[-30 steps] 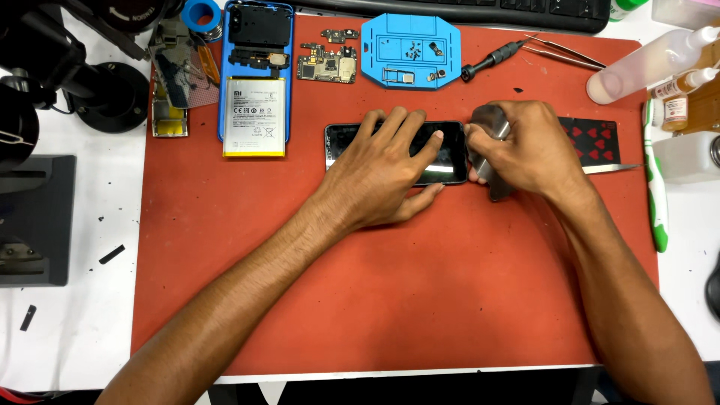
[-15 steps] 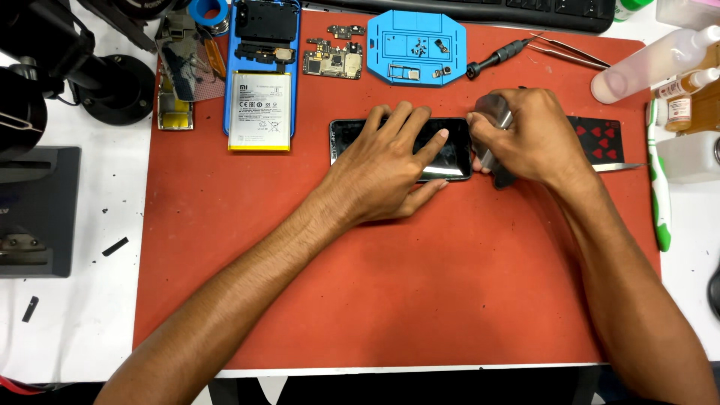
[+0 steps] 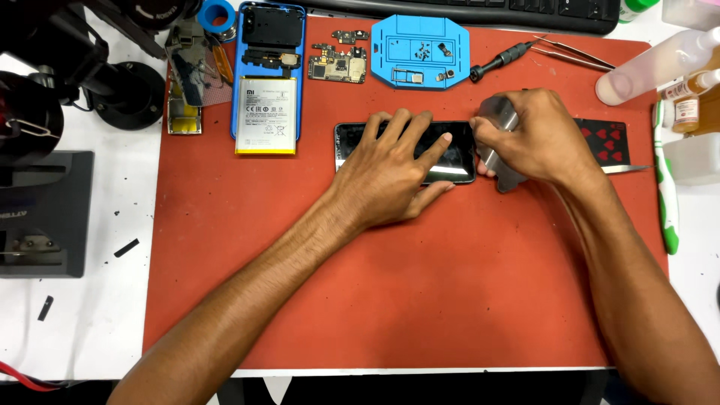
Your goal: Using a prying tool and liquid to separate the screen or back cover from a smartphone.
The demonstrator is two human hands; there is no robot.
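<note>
Phone screen [image 3: 352,142] beside opened blue phone [image 3: 268,75]

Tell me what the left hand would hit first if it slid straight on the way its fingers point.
The left hand, flat on the dark phone screen, points up and right. Going on, it would probably first meet the right hand and the grey metal tool it grips at the phone's end.

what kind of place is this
Most likely a phone repair bench. An opened phone back with its battery lies on a red work mat, beside a bare circuit board and a blue parts tray holding small components.
</note>
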